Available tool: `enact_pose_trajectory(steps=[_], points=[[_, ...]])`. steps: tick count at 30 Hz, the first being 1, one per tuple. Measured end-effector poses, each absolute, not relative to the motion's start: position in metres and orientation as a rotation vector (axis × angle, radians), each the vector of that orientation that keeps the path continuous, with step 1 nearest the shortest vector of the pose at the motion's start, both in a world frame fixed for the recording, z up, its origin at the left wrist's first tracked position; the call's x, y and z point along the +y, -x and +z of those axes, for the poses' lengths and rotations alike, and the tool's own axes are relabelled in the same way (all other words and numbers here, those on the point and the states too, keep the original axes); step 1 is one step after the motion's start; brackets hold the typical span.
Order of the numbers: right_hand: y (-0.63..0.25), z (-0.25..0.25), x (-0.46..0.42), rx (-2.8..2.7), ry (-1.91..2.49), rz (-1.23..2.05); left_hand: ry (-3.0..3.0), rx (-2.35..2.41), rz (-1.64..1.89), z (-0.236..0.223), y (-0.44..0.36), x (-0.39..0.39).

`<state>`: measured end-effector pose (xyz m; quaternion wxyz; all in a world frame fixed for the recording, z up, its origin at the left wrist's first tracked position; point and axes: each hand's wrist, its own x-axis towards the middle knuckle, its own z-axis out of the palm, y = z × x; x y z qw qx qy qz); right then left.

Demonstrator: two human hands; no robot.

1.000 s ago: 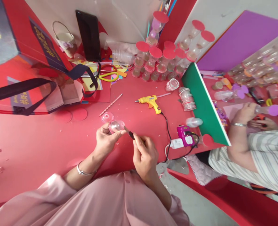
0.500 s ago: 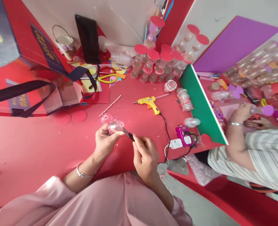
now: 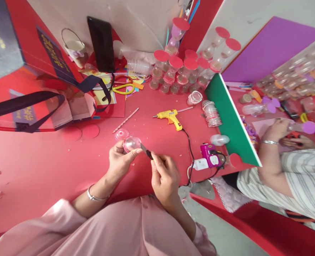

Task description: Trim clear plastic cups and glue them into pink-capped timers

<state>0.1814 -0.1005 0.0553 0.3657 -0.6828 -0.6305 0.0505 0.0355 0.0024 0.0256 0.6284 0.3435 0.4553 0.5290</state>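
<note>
My left hand (image 3: 121, 158) is closed around a clear plastic dome cup (image 3: 132, 143), tilted so its rounded end faces right. In my right hand (image 3: 164, 174) is a craft knife (image 3: 147, 152), its blade tip at the end of the cup; whether it cuts in cannot be made out. Just behind the cup a clear round lid (image 3: 122, 134) with a hole lies on the red table. A striped paper straw (image 3: 125, 121) lies farther back, and a yellow glue gun (image 3: 170, 117) rests to the right with its cord trailing toward me.
Red-capped hourglass shapes (image 3: 175, 69) stand in several rows at the back. A green divider (image 3: 229, 117) edges the right side, near stacked clear lids (image 3: 212, 113) and a purple box (image 3: 210, 155). A red bag (image 3: 37, 96) stands left. Beyond the divider a co-worker's hand (image 3: 277, 128) works.
The view shifts slightly. Both hands keep nearly the same pose, with the knife blade staying at the cup's end and showing a little more clearly.
</note>
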Motion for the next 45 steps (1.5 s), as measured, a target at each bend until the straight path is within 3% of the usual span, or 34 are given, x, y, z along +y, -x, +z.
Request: enact_pose_trajectory(steps=[45], points=[[-0.183, 0.057, -0.102, -1.592, 1.713, 0.187, -0.673, 0.991, 1.219, 0.03, -0.038, 0.003]])
